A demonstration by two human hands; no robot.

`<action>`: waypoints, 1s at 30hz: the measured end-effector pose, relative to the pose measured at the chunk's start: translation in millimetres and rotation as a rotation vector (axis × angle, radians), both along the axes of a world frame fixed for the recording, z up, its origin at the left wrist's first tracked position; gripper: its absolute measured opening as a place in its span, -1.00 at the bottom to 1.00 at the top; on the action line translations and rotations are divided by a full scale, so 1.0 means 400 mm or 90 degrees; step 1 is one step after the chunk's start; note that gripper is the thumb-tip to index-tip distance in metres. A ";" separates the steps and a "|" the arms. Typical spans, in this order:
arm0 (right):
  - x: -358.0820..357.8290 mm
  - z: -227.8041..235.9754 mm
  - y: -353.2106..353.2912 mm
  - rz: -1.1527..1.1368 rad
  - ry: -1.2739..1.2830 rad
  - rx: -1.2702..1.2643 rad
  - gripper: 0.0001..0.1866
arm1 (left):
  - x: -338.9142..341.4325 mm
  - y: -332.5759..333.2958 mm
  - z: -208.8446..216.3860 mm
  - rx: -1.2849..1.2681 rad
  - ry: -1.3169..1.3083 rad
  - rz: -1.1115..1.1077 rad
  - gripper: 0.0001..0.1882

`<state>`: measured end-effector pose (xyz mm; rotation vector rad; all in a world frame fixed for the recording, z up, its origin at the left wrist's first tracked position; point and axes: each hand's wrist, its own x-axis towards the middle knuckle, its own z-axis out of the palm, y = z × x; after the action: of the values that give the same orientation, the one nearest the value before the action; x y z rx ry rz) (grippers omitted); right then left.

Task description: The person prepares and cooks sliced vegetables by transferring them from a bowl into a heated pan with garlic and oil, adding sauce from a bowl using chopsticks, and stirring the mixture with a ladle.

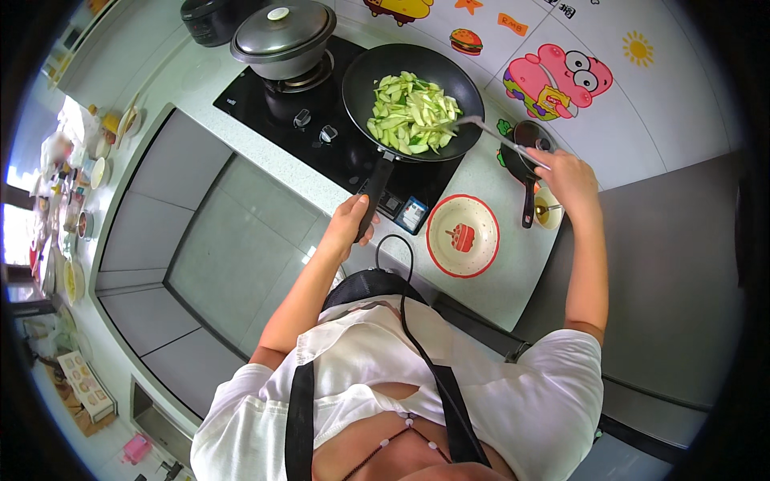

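Observation:
A black wok full of pale green sliced vegetables sits on the right burner of a black gas hob. My left hand grips the end of the wok's black handle. A metal spatula is held by its handle in my right hand, its blade reaching into the right side of the wok among the vegetables.
A grey lidded pot stands on the left burner. On the counter lie a red-rimmed plate, a small black pan and a small bowl with a spoon. A dark rice cooker is at the back left.

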<state>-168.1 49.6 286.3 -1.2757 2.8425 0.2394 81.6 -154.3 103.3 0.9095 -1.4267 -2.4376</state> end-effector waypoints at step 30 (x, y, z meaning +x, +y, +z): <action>0.048 -0.202 -0.123 0.089 0.009 -0.122 -0.58 | 0.000 -0.002 0.000 0.001 0.002 -0.017 -0.65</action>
<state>-148.8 0.3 205.5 -1.5141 2.8495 -0.0230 81.5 -155.0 103.5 0.8921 -1.4452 -2.4579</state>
